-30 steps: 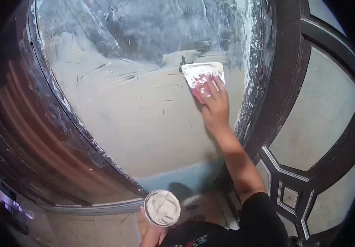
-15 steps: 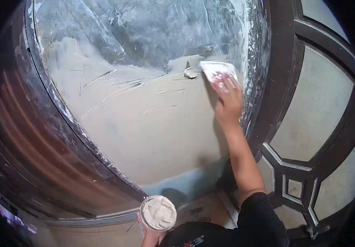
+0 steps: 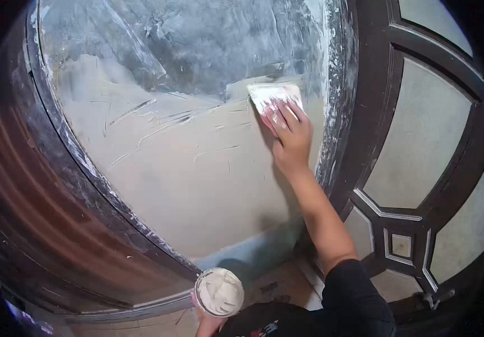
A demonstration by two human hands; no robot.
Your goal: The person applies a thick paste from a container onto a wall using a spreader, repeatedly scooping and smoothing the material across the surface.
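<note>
**Spreading filler across the wall panel, upper edge in hand**

You are partway through coating the wall panel (image 3: pixel 197 185): the lower part, below and left of your right hand, is covered in pale filler, while the stretch above that hand is bare, dark and streaked. The step in hand looks like the spreading stroke along the boundary between the two.

Your right hand (image 3: pixel 291 140) presses the scraper (image 3: pixel 273 96) flat against the panel, fingers laid along its back and closed on it; the blade is smeared white. Your left hand (image 3: pixel 211 321) sits low, near your body, gripping the tub of filler (image 3: pixel 219 292) from beneath; the tub looks full.

The next move, by my judgement, calls for even pressure and a shallow blade angle to flatten the ridges (image 3: pixel 158 121) left of the scraper.

Just right of your right hand runs the dark wooden frame (image 3: pixel 343 112), already spattered white; it crowds any stroke that way. Beyond it stands the panelled door (image 3: pixel 421 140). Left of both hands, the frame curves past (image 3: pixel 56 168).
</note>
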